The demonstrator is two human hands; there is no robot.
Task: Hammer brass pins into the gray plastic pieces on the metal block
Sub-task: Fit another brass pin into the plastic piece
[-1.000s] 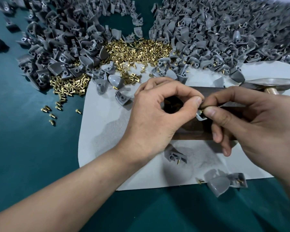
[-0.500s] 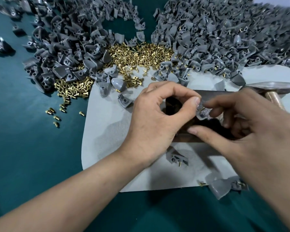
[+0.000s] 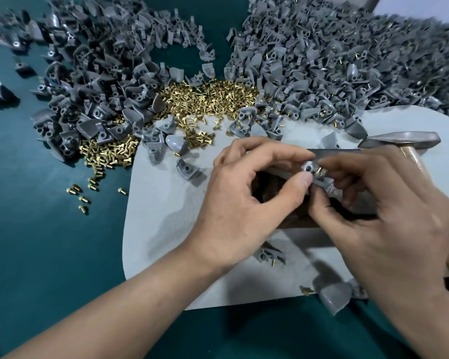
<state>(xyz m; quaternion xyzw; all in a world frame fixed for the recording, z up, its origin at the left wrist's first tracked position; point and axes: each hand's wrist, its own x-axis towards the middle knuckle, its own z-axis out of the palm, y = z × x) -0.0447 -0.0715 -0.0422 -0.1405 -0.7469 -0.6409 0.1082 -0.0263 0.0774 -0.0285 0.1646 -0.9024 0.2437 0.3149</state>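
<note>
**Pin held at the piece, over the block**

Nearest me, a finished piece (image 3: 332,296) lies at the white mat's (image 3: 166,216) edge. My left grip (image 3: 244,198) pinches a gray plastic piece (image 3: 309,168) over the metal block (image 3: 342,152). My right grip (image 3: 389,216) pinches a brass pin (image 3: 319,169) against it. The hammer head (image 3: 399,141) lies just beyond. Farther along the desk (image 3: 49,242) are the pin heap (image 3: 205,99) and gray piles (image 3: 322,60).

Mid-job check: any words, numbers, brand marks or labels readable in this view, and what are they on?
No readable text anywhere.
The steel hammer head, dark metal block, gray plastic piece pinched by the left hand, small brass pin held by the right hand, pale gray mat and teal table cover show no markings.
</note>
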